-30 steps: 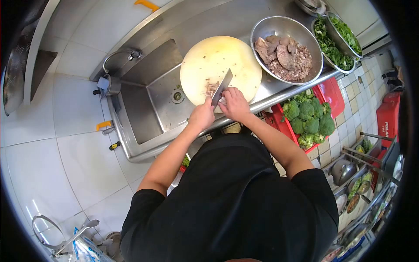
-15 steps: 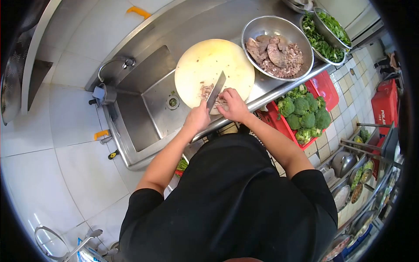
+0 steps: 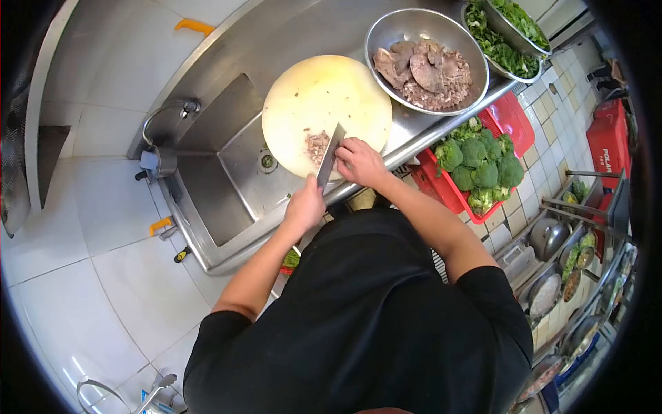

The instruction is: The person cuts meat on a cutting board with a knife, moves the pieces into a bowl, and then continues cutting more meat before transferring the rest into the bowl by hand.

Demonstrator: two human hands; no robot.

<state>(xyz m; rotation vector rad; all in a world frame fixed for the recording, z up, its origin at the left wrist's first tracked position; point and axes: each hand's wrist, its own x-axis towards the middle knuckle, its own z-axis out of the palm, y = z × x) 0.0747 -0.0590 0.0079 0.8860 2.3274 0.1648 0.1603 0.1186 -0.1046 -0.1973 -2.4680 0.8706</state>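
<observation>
My left hand (image 3: 305, 205) is closed round the handle of a kitchen knife (image 3: 331, 159). Its blade stands on edge near the front rim of a round, pale cutting board (image 3: 310, 79). Chopped brownish-pink meat (image 3: 316, 146) lies in a small heap on the blade's left side. On the other side, my right hand (image 3: 360, 163) has its fingers curled close to the blade, pressing on meat that they mostly hide. A large steel bowl (image 3: 476, 52) beside the board holds diced meat and bigger cooked slices (image 3: 427, 71).
The board bridges the steel sink (image 3: 214, 200), with a tap (image 3: 187, 108) on the left. Below the counter's right edge sits a red basket (image 3: 441, 181) of broccoli (image 3: 485, 161). Bowls of leafy greens (image 3: 514, 64) stand at the upper right. Shelves with pans (image 3: 549, 238) line the right side.
The knife has tilted slightly and moved a little against the board, staying close to the right fingers. The whole view has shifted somewhat; both hands keep their hold.
</observation>
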